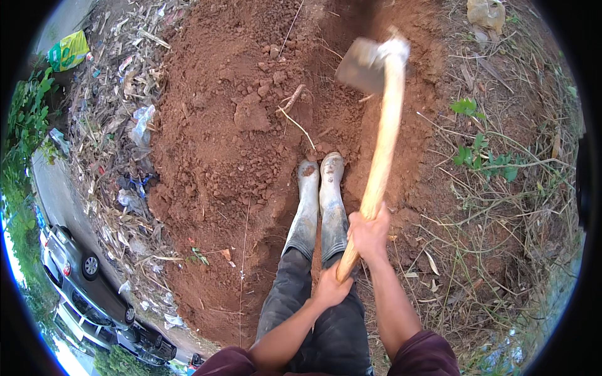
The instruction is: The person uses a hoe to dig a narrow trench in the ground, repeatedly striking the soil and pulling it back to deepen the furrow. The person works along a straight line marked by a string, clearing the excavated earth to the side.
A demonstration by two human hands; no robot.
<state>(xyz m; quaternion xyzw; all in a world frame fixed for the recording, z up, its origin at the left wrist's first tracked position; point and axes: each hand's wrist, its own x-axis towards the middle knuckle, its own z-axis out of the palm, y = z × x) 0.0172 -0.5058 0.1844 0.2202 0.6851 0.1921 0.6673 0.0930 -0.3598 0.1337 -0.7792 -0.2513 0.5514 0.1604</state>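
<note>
Both my hands are wrapped round the wooden handle of a hoe [384,135]. My left hand [333,286] grips the butt end, low over my legs. A little farther up the shaft, my right hand [370,233] is closed on it. The hoe's broad metal blade [362,66] is raised over a trench [342,119] in the red soil, slightly blurred, and looks apart from the ground. My muddy pale rubber boots [320,194] stand side by side in the trench.
Loose red soil [219,125] is heaped on the left, with a thin string [243,269] across it. Beyond lie dry litter and plastic scraps [141,122], then parked cars [88,276]. Dry grass and vines [495,163] cover the right bank. A root [292,100] sticks out ahead of my boots.
</note>
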